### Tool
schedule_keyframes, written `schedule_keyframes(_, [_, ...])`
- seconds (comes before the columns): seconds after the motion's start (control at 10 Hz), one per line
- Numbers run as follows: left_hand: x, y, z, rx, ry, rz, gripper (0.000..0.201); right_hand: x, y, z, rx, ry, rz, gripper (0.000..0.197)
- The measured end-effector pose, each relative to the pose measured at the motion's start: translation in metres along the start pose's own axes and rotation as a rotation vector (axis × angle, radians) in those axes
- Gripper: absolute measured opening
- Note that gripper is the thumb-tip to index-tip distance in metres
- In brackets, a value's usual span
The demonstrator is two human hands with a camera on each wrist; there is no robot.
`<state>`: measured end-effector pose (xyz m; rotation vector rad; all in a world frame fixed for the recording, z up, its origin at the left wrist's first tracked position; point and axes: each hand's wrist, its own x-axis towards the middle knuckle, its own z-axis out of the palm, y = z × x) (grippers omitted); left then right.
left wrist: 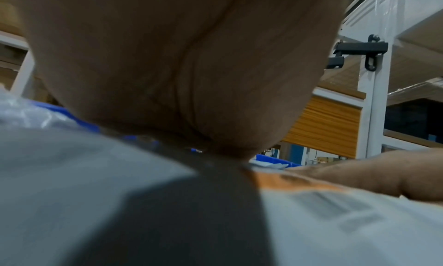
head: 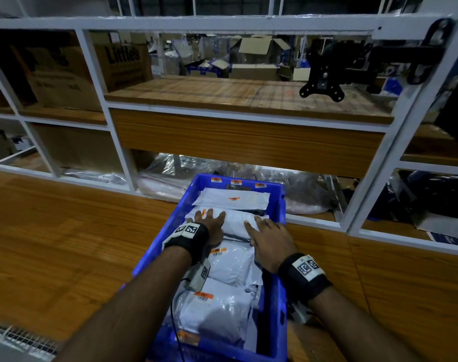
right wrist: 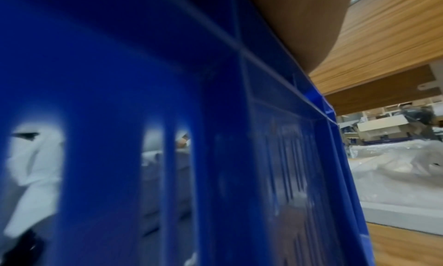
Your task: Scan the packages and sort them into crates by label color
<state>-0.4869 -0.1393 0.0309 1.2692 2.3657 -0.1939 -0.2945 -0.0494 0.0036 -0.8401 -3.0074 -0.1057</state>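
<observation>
Both hands' grip loose — left hand (head: pixel 212 223), right hand (head: pixel 271 240) flat on orange-labelled package (head: pixel 237 223), blue crate (head: pixel 279 205)

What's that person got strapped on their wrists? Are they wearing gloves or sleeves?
No gloves or sleeves: both forearms are bare. The left hand and right hand each have a black wrist band carrying white squares printed with black code patterns. Under each wrist hangs a small grey device, also code-marked, and a thin black cable trails from the left one.

My head camera looks down over the blue crate (head: pixel 278 205) on the worktop (head: pixel 65 244); my left wrist camera sits close inside it, my right hugs its outer wall (all three share it).
</observation>
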Motion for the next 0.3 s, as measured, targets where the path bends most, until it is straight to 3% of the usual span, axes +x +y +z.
schedule_keyframes(0.2, [-0.022,0.006,-0.017,-0.052,0.152,0.034,0.066,-0.006,0.002,-0.001,0.197,0.145,0.034,0.055])
schedule_keyframes(0.3, [-0.039,0.011,-0.034,-0.144,0.241,0.051,0.060,-0.015,0.003,-0.005,0.499,0.256,0.104,0.050])
